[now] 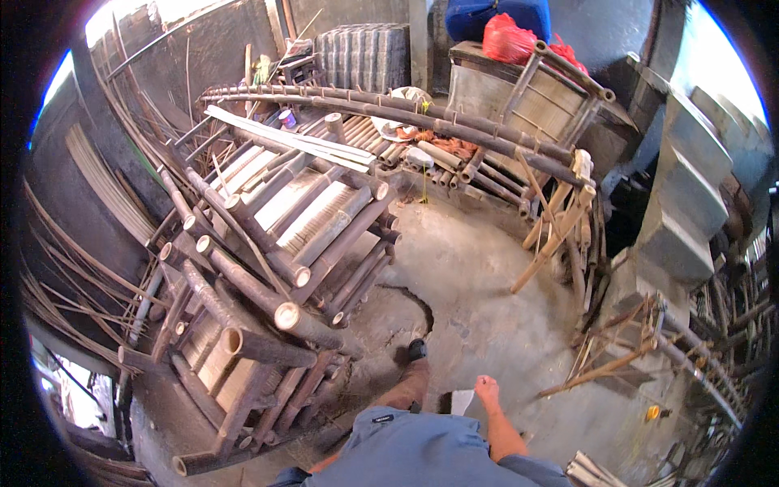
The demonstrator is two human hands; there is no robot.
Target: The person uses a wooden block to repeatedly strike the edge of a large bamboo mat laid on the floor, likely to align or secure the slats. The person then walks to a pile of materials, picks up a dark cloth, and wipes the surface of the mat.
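Observation:
My right hand [487, 391] is closed in front of my body at the lower middle, over the concrete floor. Beside its fingers shows a flat pale grey piece [463, 402]; whether the hand grips it I cannot make out. Only a bit of my left forearm [326, 463] shows at the lower edge, and that hand is hidden behind my blue shirt. Nearest on the left is a stack of bamboo furniture frames [260, 345] with slatted seats.
A long curved pair of bamboo poles [389, 109] spans the back, above a pile of bamboo lengths [369, 134]. Pale strips [284, 138] lie across the furniture. On the right stand a bamboo trestle [617, 365] and concrete steps [690, 191]. A yellow object [652, 413] sits on the floor.

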